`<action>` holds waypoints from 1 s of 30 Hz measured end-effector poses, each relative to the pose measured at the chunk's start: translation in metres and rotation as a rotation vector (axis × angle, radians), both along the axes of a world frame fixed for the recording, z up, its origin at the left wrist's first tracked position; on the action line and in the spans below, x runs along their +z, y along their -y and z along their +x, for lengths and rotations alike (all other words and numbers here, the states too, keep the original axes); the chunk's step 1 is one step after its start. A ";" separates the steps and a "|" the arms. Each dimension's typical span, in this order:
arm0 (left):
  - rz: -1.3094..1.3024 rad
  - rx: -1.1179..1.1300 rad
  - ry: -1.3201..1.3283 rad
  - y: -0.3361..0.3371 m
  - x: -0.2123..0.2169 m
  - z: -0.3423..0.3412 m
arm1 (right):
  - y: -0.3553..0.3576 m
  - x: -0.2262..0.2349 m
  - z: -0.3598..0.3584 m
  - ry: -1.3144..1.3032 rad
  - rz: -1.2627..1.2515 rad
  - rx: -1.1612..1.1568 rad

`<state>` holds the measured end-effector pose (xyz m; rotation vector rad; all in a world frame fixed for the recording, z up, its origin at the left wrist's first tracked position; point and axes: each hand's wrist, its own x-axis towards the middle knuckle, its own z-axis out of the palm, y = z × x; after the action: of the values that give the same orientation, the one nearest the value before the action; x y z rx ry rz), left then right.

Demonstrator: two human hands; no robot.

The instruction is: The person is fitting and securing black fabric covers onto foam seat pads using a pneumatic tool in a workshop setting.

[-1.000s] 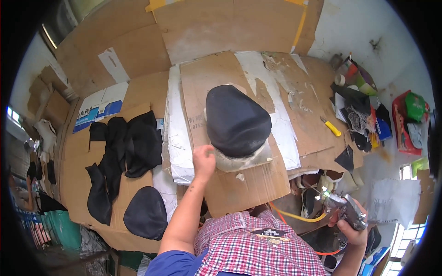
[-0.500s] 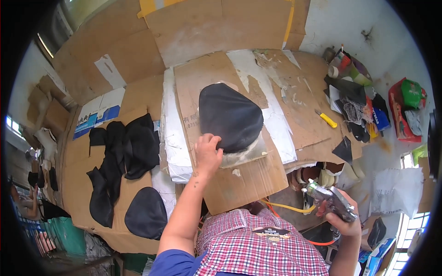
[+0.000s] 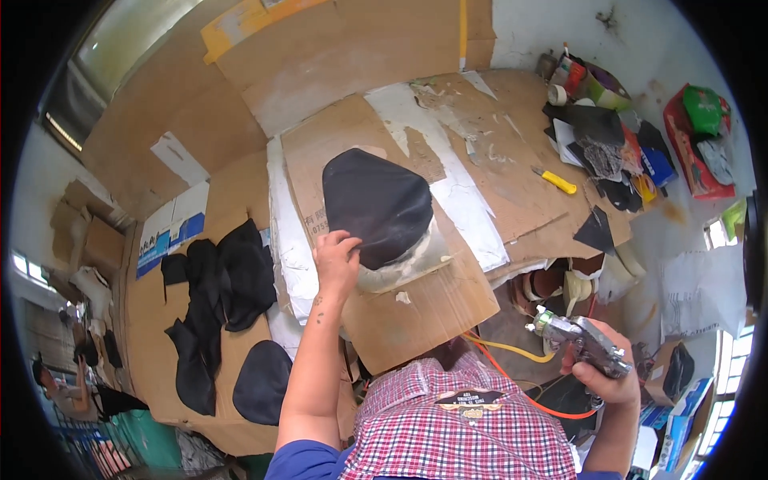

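Observation:
A rounded, roughly triangular black piece (image 3: 376,206), smooth like leather, lies over a pale, whitish block (image 3: 400,268) on the cardboard-covered table. At its lower left edge, my left hand (image 3: 336,260) is closed, with bent fingertips on the edge of the piece. Off to the right, in front of the table, my right hand (image 3: 612,376) grips a metal spray gun (image 3: 580,340). The gun's nozzle points up and left, away from the black piece. Most of its handle is hidden in my palm.
Several black cut pieces (image 3: 240,276) lie on cardboard at the left, with a rounded one (image 3: 264,382) nearer me. A yellow utility knife (image 3: 556,181) rests at the right, beside a pile of scraps (image 3: 600,144). An orange hose (image 3: 560,414) and a yellow hose (image 3: 512,352) hang below the table.
The view has shifted, so the table contents sit differently in the picture. My left hand stays at the edge of the black piece. The spray gun remains in my right hand.

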<state>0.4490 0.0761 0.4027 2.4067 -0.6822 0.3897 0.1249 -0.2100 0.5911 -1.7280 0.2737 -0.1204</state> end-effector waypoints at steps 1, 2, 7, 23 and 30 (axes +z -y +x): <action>-0.004 0.022 -0.008 0.000 -0.002 0.000 | 0.003 0.003 -0.003 -0.014 0.015 0.007; -0.008 0.019 0.028 0.001 -0.003 -0.001 | 0.006 0.005 -0.007 0.008 0.074 -0.063; 0.024 -0.009 0.030 0.005 -0.003 -0.004 | 0.047 0.020 -0.016 0.016 0.044 -0.195; 0.073 -0.034 -0.055 0.109 0.054 -0.014 | 0.196 0.028 0.063 0.142 -0.356 0.265; 0.241 0.006 0.018 0.146 0.025 -0.022 | 0.219 0.028 0.128 0.269 -0.339 0.287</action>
<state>0.4270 -0.0699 0.4276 2.6354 -0.7679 0.3485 0.2526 -0.4293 0.6195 -2.0413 -0.2053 -0.1956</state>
